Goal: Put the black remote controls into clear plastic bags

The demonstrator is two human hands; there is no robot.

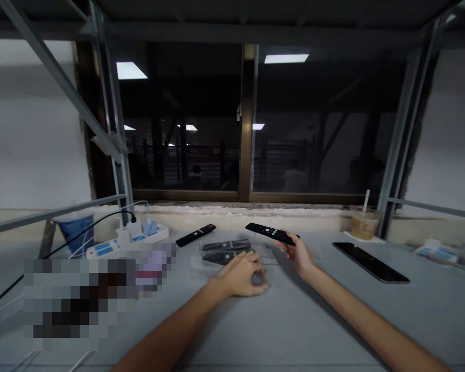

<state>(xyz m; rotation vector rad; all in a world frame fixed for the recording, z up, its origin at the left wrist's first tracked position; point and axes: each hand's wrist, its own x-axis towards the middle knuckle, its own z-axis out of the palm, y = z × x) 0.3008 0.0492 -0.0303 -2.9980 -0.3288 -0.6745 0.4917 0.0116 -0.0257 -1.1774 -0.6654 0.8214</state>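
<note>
Across the background, a grey metal frame (52,67) around a dark sliding window (186,98), with ceiling lights mirrored in the glass. Below, spreading to the lower edge, a grey tabletop (294,320). Over the tabletop, two bare forearms, ending in the left hand (242,274) and the right hand (299,253). Right fingers pinched narrow around one end of a black remote control (269,231), the other end pointing left toward the window. Left fingers curled, with a rounded gap before the thumb, at the near right side of two plastic-wrapped remotes (228,245); impossible to tell whether gripping anything. Far left, a white power strip (108,249) with plugs and cables, just beside a blue cup (75,230). On the right, a black-screened mobile device (372,262), lying flat near a clear drink cup (363,226) with a straw. Between power strip and wrapped pair, a loose black remote (196,235), flat and untouched.
</note>
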